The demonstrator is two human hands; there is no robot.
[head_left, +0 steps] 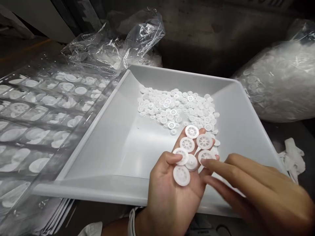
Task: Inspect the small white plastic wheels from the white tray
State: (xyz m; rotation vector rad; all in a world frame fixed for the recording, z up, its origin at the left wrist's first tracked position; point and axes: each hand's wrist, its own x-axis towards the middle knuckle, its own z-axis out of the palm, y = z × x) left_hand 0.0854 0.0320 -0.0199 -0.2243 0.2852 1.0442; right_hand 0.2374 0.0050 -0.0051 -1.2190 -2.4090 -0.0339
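The right hand (258, 193) is blurred and runs off the frame at four o'clock. The clear blister sheets (36, 124) at nine o'clock and the bag (280, 82) at two o'clock are cut by the edges. The patterns on the piled discs (177, 108) are too small to tell.

**White Wheels on Pale Grey**

The discs (187, 144) lying on the left hand (169, 196) are white, most marked with a wheel pattern of thin spokes round a small hub; the heap of small discs (177, 108) near the tray's far edge is the same white, several showing the same spokes; the tray (110, 144) is pale grey and unpatterned; beyond its left edge a clear blister sheet (36, 111) holds white rounds in a grid of rows; the crumpled bag (118, 46) past the far left corner is clear and glossy; the full bag (278, 82) past the right edge looks milky white; the work surface (209, 39) is dark grey-brown.
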